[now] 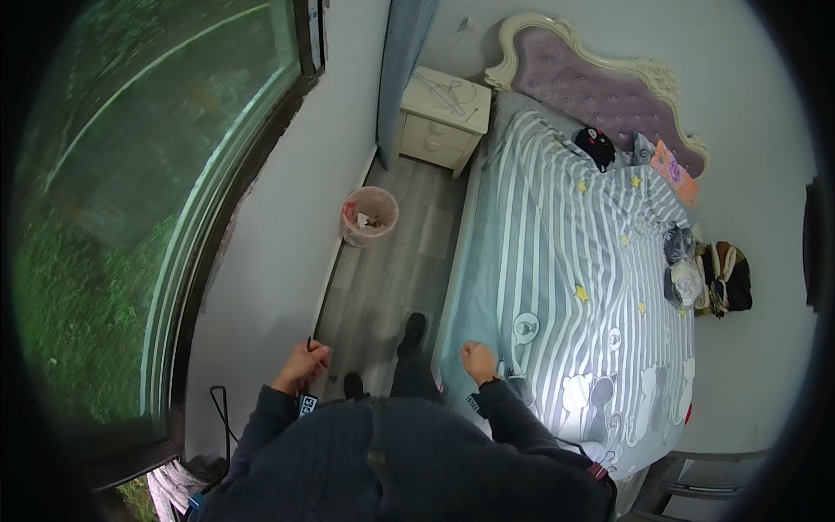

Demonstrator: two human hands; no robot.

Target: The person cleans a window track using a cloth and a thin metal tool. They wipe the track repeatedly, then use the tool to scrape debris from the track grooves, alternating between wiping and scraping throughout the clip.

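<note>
My left hand [304, 365] is beside the wall below the window, its fingers curled around a thin dark object [309, 342] whose tip sticks up. What that object is cannot be made out. Over the near edge of the bed, my right hand [479, 361] is curled into a loose fist, and nothing shows in it. Grey-and-white striped bedding [574, 261] with yellow stars and cartoon cats spreads over the bed to my right.
A pink-lined wastebasket [370, 216] with some litter stands by the wall. Beyond it is a cream nightstand [443, 117] with wire hangers [438, 92] on top. A tufted purple headboard [587, 75] backs the bed. At left is a dark-framed window [254, 169].
</note>
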